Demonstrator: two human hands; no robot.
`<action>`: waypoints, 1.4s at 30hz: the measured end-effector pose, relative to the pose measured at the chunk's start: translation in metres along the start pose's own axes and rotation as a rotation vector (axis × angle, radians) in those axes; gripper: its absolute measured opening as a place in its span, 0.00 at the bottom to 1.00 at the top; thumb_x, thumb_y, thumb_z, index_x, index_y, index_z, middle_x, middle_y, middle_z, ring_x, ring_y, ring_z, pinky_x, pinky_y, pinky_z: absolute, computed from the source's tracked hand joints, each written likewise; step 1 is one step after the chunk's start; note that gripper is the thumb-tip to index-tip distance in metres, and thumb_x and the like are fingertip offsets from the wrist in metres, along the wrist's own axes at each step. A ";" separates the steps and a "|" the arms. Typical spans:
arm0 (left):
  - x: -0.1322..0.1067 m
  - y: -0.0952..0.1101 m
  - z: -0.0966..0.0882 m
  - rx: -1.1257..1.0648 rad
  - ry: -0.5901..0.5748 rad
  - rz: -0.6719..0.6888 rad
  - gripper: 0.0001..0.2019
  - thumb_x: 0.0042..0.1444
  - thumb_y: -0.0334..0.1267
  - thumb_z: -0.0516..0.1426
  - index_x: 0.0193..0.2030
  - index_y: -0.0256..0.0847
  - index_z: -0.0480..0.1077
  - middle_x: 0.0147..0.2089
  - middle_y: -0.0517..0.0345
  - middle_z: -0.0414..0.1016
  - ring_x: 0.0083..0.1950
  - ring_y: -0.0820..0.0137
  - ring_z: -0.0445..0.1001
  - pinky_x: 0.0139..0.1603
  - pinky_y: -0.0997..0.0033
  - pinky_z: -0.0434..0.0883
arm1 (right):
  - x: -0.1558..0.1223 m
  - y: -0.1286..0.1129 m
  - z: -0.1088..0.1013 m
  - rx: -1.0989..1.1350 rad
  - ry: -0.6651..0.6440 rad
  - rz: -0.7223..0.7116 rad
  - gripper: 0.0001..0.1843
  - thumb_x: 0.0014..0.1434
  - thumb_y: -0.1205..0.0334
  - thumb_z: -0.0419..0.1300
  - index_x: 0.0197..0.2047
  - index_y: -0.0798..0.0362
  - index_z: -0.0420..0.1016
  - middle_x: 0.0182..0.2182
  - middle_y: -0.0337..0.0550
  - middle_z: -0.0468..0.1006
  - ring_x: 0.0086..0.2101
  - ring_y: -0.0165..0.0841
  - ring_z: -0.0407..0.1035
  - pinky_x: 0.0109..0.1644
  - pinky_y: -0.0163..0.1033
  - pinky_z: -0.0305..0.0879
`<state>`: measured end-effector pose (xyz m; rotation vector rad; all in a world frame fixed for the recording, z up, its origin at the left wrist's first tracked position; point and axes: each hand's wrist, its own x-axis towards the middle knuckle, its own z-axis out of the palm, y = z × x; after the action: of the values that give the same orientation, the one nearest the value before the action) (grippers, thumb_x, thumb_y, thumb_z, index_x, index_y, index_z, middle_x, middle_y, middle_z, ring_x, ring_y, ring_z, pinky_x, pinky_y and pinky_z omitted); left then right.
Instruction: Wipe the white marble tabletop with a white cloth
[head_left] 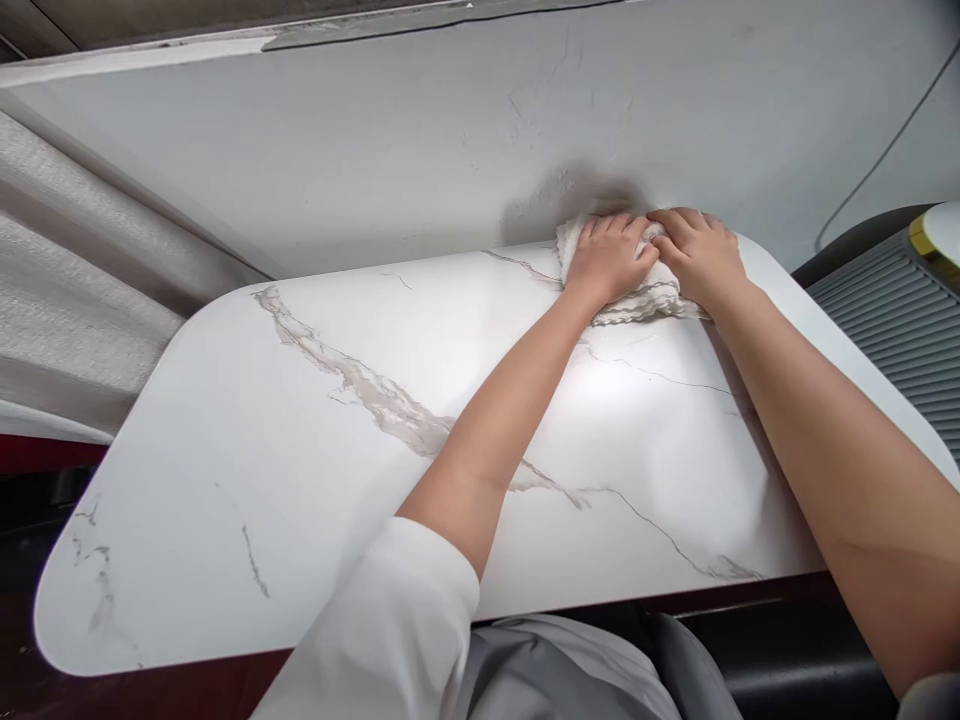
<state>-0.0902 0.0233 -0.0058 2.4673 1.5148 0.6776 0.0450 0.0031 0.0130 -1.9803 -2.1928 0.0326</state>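
Observation:
A folded white cloth [639,304] with wavy edges lies on the white marble-patterned table [247,430], close to its far edge by the wall. Pressed on top of the cloth is my left hand [613,255], its fingers bent over it towards the wall. My right hand [701,255] grips the cloth's right side, and its thumb comes near my left thumb. Both arms reach forward across the tabletop. The undersides of both hands and the part of the cloth beneath them are hidden.
A pale wall [360,150] with scuff marks runs along the table's far edge. Light curtains [75,270] hang at the left. A grey ribbed round object [892,320] with a gold band stands at the right, near a cable [885,150] on the wall.

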 end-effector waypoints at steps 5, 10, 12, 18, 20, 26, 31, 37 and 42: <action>0.001 -0.003 0.001 0.022 -0.007 -0.015 0.19 0.70 0.42 0.41 0.63 0.48 0.61 0.66 0.62 0.68 0.68 0.58 0.58 0.71 0.41 0.49 | 0.002 -0.007 0.000 0.018 0.003 0.024 0.26 0.71 0.58 0.39 0.70 0.48 0.55 0.67 0.51 0.58 0.63 0.45 0.53 0.59 0.52 0.52; -0.001 -0.007 -0.003 0.040 -0.010 -0.041 0.19 0.71 0.41 0.39 0.62 0.44 0.61 0.67 0.59 0.66 0.67 0.60 0.59 0.72 0.45 0.47 | 0.007 -0.015 0.004 0.031 0.036 0.032 0.26 0.72 0.59 0.40 0.70 0.49 0.57 0.67 0.52 0.60 0.63 0.47 0.54 0.59 0.52 0.51; -0.005 -0.009 -0.006 0.038 -0.006 -0.049 0.18 0.72 0.41 0.40 0.62 0.43 0.61 0.67 0.58 0.66 0.66 0.61 0.59 0.72 0.46 0.49 | 0.006 -0.019 0.005 0.041 0.050 0.022 0.26 0.71 0.59 0.42 0.70 0.50 0.58 0.66 0.53 0.61 0.63 0.48 0.55 0.60 0.53 0.51; -0.021 -0.015 -0.015 0.060 0.063 -0.092 0.18 0.71 0.40 0.42 0.61 0.42 0.64 0.66 0.57 0.68 0.66 0.63 0.61 0.72 0.55 0.53 | 0.003 -0.032 0.009 0.063 0.069 -0.045 0.27 0.72 0.57 0.38 0.69 0.53 0.59 0.66 0.54 0.61 0.63 0.48 0.55 0.60 0.54 0.51; -0.027 -0.015 -0.018 0.072 0.082 -0.109 0.18 0.70 0.39 0.43 0.62 0.43 0.65 0.66 0.58 0.68 0.66 0.64 0.62 0.73 0.58 0.52 | 0.003 -0.035 0.011 0.072 0.067 -0.074 0.29 0.72 0.56 0.34 0.70 0.54 0.58 0.67 0.53 0.60 0.63 0.48 0.54 0.59 0.55 0.51; -0.045 -0.008 -0.024 0.129 0.073 -0.134 0.20 0.69 0.37 0.43 0.63 0.43 0.66 0.67 0.53 0.67 0.70 0.63 0.60 0.73 0.56 0.50 | -0.008 -0.036 0.011 0.108 0.021 -0.144 0.29 0.71 0.56 0.36 0.71 0.53 0.55 0.69 0.53 0.56 0.65 0.49 0.49 0.62 0.58 0.48; -0.070 0.006 -0.024 0.194 0.043 -0.148 0.22 0.68 0.38 0.44 0.66 0.40 0.63 0.70 0.51 0.62 0.72 0.62 0.56 0.74 0.54 0.49 | -0.035 -0.037 0.006 0.119 -0.007 -0.146 0.29 0.71 0.54 0.37 0.71 0.49 0.54 0.70 0.48 0.54 0.68 0.47 0.45 0.66 0.57 0.45; -0.116 0.036 -0.026 0.233 0.011 -0.071 0.24 0.69 0.39 0.43 0.67 0.36 0.61 0.71 0.46 0.59 0.73 0.58 0.55 0.74 0.51 0.49 | -0.091 -0.033 0.001 0.096 0.015 -0.131 0.30 0.69 0.51 0.36 0.71 0.45 0.54 0.70 0.46 0.54 0.69 0.51 0.44 0.67 0.62 0.47; -0.160 0.066 -0.034 0.258 -0.009 -0.006 0.25 0.68 0.40 0.43 0.68 0.32 0.60 0.71 0.42 0.59 0.72 0.54 0.56 0.73 0.49 0.51 | -0.144 -0.029 -0.003 0.055 0.034 -0.131 0.31 0.68 0.51 0.36 0.71 0.41 0.53 0.70 0.45 0.56 0.68 0.53 0.46 0.66 0.65 0.50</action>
<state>-0.1138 -0.1520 0.0023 2.6421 1.7020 0.4955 0.0305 -0.1429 0.0020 -1.7919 -2.2688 0.0401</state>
